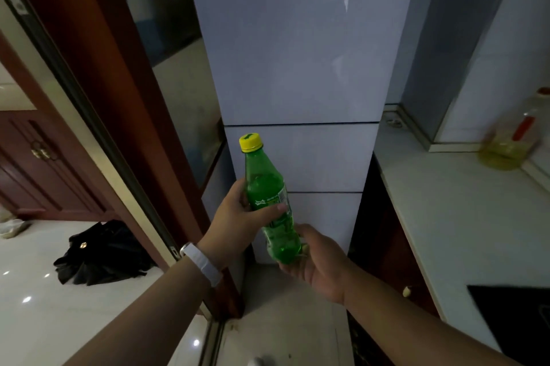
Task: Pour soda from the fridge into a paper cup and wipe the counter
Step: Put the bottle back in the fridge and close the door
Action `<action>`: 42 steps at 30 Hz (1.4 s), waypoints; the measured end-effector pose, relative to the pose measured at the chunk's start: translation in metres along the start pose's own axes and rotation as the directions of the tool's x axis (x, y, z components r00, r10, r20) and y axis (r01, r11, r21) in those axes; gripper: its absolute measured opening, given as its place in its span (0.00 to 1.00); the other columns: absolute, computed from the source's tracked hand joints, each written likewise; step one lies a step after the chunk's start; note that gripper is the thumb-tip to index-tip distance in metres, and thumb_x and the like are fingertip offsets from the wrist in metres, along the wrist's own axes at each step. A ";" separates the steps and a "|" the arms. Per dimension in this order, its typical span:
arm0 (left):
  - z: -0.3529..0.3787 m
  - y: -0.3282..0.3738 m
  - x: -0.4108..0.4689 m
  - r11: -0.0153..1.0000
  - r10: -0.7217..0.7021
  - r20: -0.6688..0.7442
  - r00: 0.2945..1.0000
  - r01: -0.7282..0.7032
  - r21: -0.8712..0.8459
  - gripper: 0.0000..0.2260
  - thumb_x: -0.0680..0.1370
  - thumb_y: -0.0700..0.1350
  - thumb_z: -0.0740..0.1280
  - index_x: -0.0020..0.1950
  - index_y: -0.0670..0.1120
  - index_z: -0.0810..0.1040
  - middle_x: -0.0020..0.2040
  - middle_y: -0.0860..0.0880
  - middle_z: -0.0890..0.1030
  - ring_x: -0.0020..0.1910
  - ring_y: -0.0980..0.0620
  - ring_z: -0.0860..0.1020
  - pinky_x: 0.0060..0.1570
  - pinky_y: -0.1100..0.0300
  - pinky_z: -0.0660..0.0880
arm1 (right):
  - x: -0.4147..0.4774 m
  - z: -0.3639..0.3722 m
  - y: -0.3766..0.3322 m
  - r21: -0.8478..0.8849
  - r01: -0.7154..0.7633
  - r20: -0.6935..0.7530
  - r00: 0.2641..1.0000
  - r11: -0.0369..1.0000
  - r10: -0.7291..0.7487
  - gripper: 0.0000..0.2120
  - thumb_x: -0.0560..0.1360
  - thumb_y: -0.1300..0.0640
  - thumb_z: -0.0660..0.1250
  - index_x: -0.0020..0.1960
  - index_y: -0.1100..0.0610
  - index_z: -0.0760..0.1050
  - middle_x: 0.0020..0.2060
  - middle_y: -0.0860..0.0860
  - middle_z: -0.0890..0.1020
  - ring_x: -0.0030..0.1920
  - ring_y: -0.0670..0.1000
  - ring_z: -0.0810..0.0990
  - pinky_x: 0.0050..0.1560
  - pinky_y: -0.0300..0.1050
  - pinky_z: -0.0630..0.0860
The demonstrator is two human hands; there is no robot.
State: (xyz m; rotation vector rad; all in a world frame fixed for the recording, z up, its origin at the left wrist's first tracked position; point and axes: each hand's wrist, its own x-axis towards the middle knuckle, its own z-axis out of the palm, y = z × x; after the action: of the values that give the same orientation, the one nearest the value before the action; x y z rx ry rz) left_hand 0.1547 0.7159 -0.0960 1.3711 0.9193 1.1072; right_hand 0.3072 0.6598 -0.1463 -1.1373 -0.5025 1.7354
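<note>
The soda bottle point(269, 202) is out of the fridge point(297, 53), and the fridge doors are shut. The bottle is in the air in front of the fridge, held by both hands.

The left hand point(235, 216) wraps around the middle of the bottle, with its thumb across the label. The right hand point(321, 261) cups the bottom end, with its fingers curled around it. So both hands grip the bottle.

The bottle stands almost straight up. It leans a little, so the yellow cap point(251, 142) points up and a bit to the left, and the bottom sits lower and to the right. The cap is on.

The white counter point(446, 216) is on the right side, near the right hand. That hand is closer to it than the left hand is. I think the bottle needs to go right, to the counter, and the cap must come off before any pouring.

No paper cup shows in this view. A yellow oil bottle point(506, 145) stands far back on the counter.
</note>
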 end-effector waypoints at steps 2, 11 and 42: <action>-0.014 -0.004 0.026 1.000 0.018 0.002 1.000 -0.018 -0.018 0.21 0.69 0.31 0.75 0.59 0.42 0.76 0.50 0.45 0.85 0.49 0.50 0.84 0.45 0.60 0.80 | 0.024 0.012 -0.010 0.017 0.007 -0.023 1.000 1.000 -0.007 0.16 0.78 0.53 0.65 0.61 0.63 0.77 0.52 0.63 0.83 0.49 0.58 0.79 0.45 0.50 0.78; -0.088 0.003 0.146 0.995 0.090 0.024 0.996 -0.089 -0.049 0.22 0.66 0.39 0.78 0.58 0.43 0.79 0.50 0.42 0.85 0.50 0.45 0.84 0.51 0.46 0.81 | 0.124 0.083 -0.068 -0.057 0.037 -0.067 0.997 0.998 -0.041 0.14 0.80 0.54 0.63 0.59 0.61 0.78 0.48 0.62 0.83 0.45 0.57 0.81 0.47 0.50 0.78; -0.129 0.083 0.263 0.979 0.200 -0.348 0.916 -0.200 0.038 0.18 0.67 0.30 0.77 0.54 0.44 0.81 0.44 0.47 0.86 0.43 0.48 0.85 0.39 0.60 0.79 | 0.362 0.216 -0.295 -0.094 0.026 0.774 0.631 -0.995 -0.056 0.19 0.75 0.51 0.60 0.63 0.54 0.76 0.60 0.54 0.77 0.63 0.58 0.71 0.72 0.64 0.54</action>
State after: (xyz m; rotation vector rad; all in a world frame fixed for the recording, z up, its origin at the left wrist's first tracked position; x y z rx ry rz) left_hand 0.0948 0.9942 0.0133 1.3128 1.0488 1.5441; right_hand 0.2311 1.1451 0.0083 -1.2499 -2.8296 -1.2099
